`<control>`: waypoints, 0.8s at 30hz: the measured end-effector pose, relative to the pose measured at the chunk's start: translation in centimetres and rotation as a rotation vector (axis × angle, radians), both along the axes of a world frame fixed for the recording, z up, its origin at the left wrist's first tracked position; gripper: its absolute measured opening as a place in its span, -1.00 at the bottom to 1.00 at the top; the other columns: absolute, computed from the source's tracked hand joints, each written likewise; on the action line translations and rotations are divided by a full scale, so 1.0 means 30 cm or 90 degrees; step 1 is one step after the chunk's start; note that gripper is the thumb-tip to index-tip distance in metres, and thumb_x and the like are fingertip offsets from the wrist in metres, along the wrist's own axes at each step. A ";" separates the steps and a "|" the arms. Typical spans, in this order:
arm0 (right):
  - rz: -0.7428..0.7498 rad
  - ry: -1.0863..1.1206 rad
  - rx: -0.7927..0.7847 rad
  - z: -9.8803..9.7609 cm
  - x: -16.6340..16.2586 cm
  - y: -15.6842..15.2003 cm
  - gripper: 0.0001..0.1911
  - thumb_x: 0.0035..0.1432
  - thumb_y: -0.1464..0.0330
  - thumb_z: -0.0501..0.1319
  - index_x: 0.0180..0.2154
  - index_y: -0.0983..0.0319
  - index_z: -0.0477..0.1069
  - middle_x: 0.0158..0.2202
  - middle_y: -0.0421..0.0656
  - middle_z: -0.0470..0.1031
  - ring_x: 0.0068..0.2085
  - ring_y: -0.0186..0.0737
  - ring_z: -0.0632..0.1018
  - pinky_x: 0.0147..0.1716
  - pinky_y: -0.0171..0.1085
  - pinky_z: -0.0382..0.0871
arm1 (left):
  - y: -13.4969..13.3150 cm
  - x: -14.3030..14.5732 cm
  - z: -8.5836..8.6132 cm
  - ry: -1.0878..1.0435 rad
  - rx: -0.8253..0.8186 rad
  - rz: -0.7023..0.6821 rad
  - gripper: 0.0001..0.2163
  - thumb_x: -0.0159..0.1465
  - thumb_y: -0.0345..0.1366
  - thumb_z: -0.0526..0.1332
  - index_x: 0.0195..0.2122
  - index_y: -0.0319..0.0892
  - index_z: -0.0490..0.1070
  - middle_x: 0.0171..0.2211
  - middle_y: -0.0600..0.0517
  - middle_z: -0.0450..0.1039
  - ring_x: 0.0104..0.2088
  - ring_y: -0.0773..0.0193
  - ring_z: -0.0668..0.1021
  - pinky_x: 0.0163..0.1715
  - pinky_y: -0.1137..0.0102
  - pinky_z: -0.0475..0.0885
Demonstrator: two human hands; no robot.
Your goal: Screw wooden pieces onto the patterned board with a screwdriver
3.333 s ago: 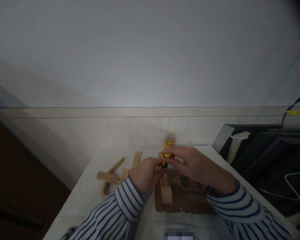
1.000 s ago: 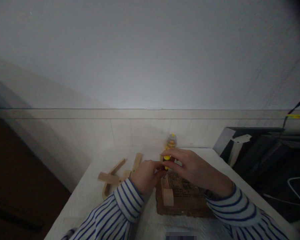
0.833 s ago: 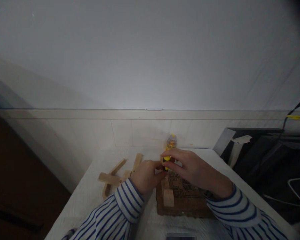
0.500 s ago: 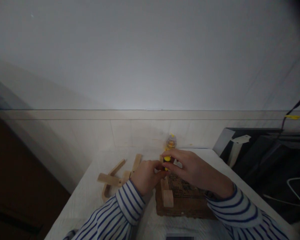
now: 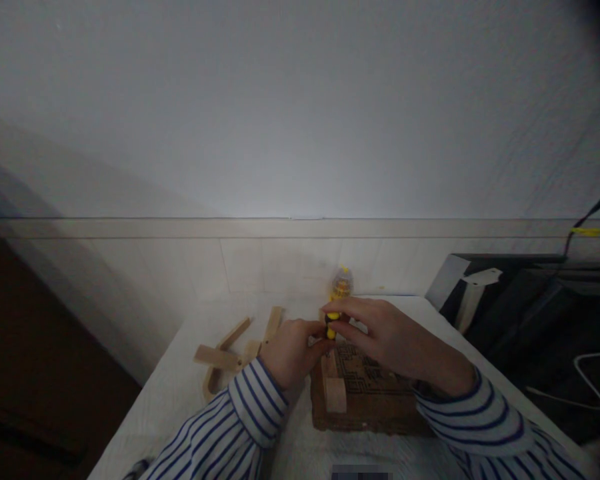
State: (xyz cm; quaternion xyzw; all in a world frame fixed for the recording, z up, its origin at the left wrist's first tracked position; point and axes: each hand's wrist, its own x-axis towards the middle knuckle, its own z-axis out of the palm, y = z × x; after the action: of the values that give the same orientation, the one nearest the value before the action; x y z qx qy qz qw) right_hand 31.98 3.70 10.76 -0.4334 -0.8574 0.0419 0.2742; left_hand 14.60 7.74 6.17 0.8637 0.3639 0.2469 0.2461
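A small yellow-and-black piece [image 5: 333, 317], like a short screwdriver handle, is between my two hands; its lower end is hard to see. My right hand [image 5: 380, 333] grips its top and right side between thumb and fingers. From the left, my left hand [image 5: 295, 350] has its thumb and forefinger closed against the lower part of the same piece. Just below the fingertips, pale wooden pieces [image 5: 336, 395] lie along the left side of a brown board [image 5: 380, 420] with dark maze-like line patterns. My right forearm covers part of that board.
Left of my hands lie several joined wooden strips [image 5: 220, 359] on the white-covered table [image 5: 170, 413]. A clear container with yellow contents [image 5: 342, 285] stands at the back by the wall. Dark equipment [image 5: 530, 313] and a white cable [image 5: 593, 353] sit beyond the right edge.
The yellow-and-black piece has shifted very slightly left and looks a little turned, with the fingers of my right hand moving along with it. My left hand stays nearly where it was.
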 end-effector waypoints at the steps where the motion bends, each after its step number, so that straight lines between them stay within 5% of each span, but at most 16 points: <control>1: -0.002 -0.001 -0.002 0.000 0.001 0.000 -0.73 0.20 0.35 0.08 -0.06 0.20 0.35 -0.14 -0.10 0.50 -0.14 -0.20 0.49 -0.15 -0.18 0.35 | -0.001 -0.002 0.000 -0.002 0.000 -0.006 -0.86 0.18 -0.30 0.18 -0.28 -0.19 0.49 -0.36 0.00 0.54 -0.34 0.21 0.52 -0.35 0.42 0.32; 24: -0.011 0.004 -0.014 0.011 -0.014 0.002 -0.78 0.21 0.28 0.08 -0.14 0.22 0.35 -0.25 -0.12 0.48 -0.25 -0.20 0.48 -0.27 -0.22 0.33 | -0.003 -0.001 0.002 -0.006 -0.019 -0.030 -0.83 0.18 -0.34 0.14 -0.24 -0.15 0.48 -0.33 0.01 0.54 -0.31 0.20 0.53 -0.28 0.39 0.35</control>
State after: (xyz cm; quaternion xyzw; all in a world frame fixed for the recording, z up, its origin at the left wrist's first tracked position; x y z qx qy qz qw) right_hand 31.57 3.75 11.08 -0.4437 -0.8523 0.0501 0.2724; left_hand 14.56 7.65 6.23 0.8672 0.3460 0.2395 0.2662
